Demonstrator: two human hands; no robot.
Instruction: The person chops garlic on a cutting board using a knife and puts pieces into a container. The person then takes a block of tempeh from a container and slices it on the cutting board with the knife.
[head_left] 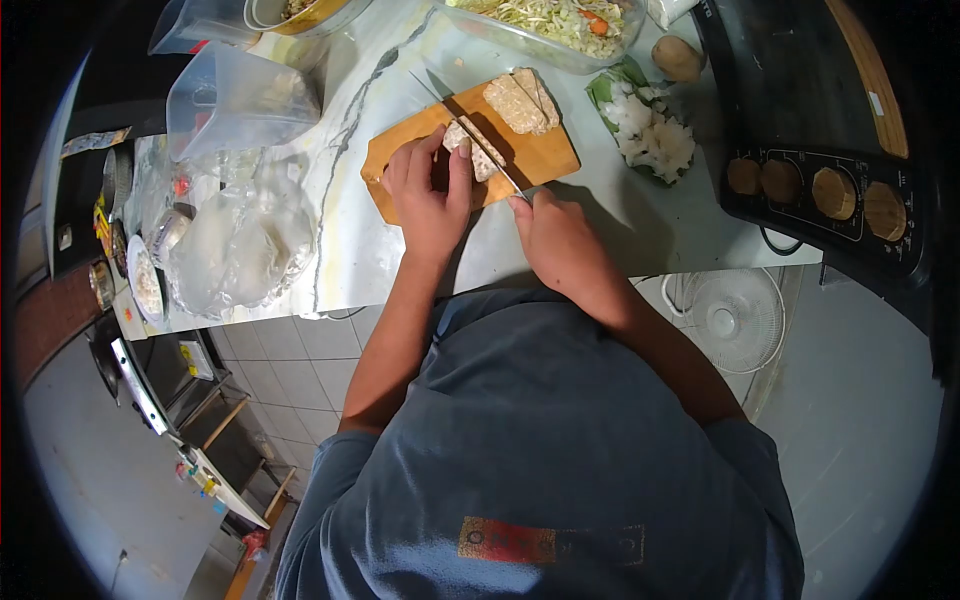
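On the marble counter lies a wooden cutting board [545, 160]. My right hand [555, 232] is wrapped round the handle of a knife [490, 155], whose blade runs up and to the left across a pale, grainy block [483, 163]. The fingertips and thumb of my left hand [430, 185] hold that block from its left side, close beside the blade. Further back on the board rest other pieces of the same food [520, 100], lying side by side.
Behind the board stands a clear container [570, 55] of shredded vegetables. White mushroom-like pieces [655, 138] and a brown potato [677, 58] lie to the right, before a black stove [830, 200]. Plastic bags [240, 240] and a translucent pitcher [215, 105] occupy the left.
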